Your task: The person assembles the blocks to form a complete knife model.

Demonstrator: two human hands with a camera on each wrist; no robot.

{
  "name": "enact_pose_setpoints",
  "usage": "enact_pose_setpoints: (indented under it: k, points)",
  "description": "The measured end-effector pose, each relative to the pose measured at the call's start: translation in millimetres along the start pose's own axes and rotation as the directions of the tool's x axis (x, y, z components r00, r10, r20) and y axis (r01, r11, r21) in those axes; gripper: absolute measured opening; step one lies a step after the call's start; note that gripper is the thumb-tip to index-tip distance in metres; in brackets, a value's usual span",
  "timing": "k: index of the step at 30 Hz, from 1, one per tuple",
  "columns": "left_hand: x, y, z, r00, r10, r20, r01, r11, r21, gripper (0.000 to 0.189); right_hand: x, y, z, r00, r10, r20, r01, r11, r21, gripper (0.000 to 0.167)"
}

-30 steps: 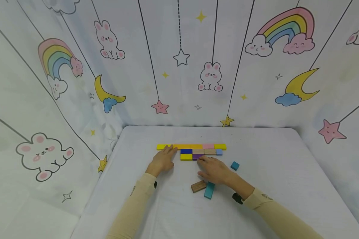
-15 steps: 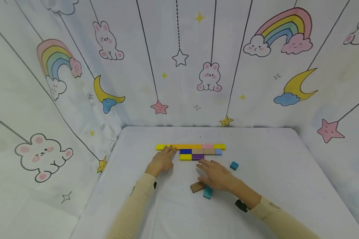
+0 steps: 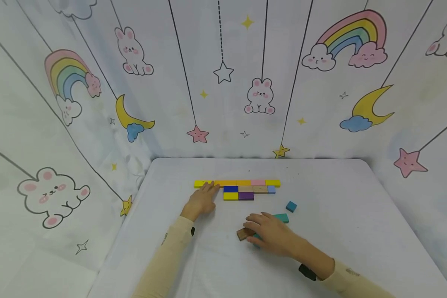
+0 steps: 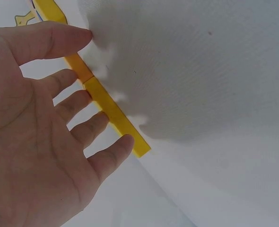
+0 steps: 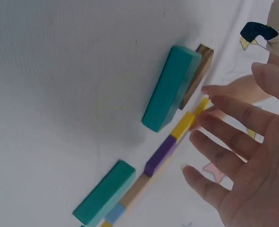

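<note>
My left hand (image 3: 200,203) touches the left part of the back row, its fingertips along the yellow block (image 4: 112,111) with the fingers slightly bent. Ahead of my right hand (image 3: 272,234) lie the purple block (image 3: 246,196) and a yellow block (image 3: 231,196), front row of the flat arrangement. That hand hovers over a brown wooden block (image 3: 243,234) and a teal block (image 5: 171,89), hiding part of both. In the right wrist view its fingers are spread, holding nothing. A second teal block (image 3: 282,218) lies just beyond the hand.
A small blue-teal cube (image 3: 291,206) lies right of the arrangement. The middle row has a dark blue block (image 3: 231,189), wooden blocks (image 3: 260,189) and a light blue piece (image 3: 271,189). The back row includes a pink block (image 3: 258,182). A patterned curtain (image 3: 223,116) stands behind the white table (image 3: 339,186).
My right hand has drawn back from the purple block toward me, over the brown and teal blocks. A second teal block, hidden under it before, now shows. My left hand stays put.
</note>
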State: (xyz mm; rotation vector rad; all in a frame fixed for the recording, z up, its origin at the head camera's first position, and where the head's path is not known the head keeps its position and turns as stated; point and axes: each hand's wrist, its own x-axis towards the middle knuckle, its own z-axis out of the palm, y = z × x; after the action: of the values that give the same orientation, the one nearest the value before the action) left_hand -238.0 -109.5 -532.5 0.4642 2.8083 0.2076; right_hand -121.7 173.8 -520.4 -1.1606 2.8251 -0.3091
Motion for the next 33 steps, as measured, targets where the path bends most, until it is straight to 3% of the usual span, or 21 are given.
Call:
enact_pose_setpoints:
  k: [10, 19, 33]
  points:
    - [0.7, 0.5, -0.6, 1.0, -0.003, 0.005, 0.003, 1.0, -0.003, 0.076, -15.7, -15.9, 6.7, 0.997, 0.005, 0.076, -0.002, 0.999, -0.036, 0.051]
    - [-0.4, 0.0, -0.2, 1.0, 0.005, 0.0, -0.005, 1.0, -0.002, 0.075, -22.4, -26.5, 19.1, 0.996, -0.01, 0.088, 0.029, 0.977, -0.212, 0.064]
    - [-0.6, -0.4, 2.0, 1.0, 0.006, -0.009, -0.006, 1.0, 0.012, 0.074, -22.1, -24.6, 19.2, 0.994, 0.038, 0.104, -0.017, 0.98, -0.196, 0.067]
